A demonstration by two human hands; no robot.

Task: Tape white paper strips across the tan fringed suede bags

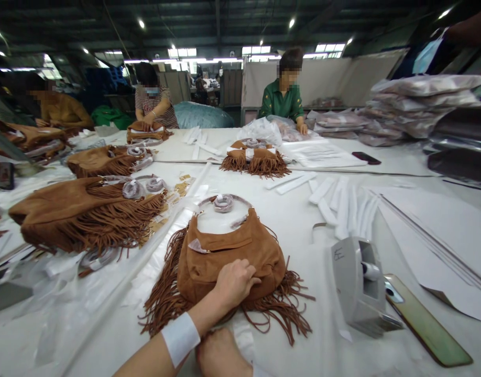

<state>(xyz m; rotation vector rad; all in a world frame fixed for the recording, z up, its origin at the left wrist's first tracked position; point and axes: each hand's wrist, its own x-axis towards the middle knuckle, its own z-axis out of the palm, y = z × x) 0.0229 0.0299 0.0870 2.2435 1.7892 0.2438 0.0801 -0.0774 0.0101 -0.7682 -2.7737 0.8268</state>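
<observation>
Under the dark roof (209, 34): ceiling lamps (141, 24), a green-clad co-worker (282, 102) across the way.
White tabletop (301, 222): tape dispenser (352, 293) and phone (429, 322) toward the near right corner.
Fringed shoulder bag (225, 243): toward the near edge, handle (242, 200) pointing to the far edge.
Left hand (233, 283): back upward on the bag, fingers bent; whether gripping, I cannot tell.
Right hand (220, 353): beneath the left forearm (148, 361), fingers hidden; cannot tell their grip.

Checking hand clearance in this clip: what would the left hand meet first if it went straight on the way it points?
The left hand appears to rest on the brown fringed bag, so more of its front comes first; past it, probably the white strips, though depth is unclear.
</observation>
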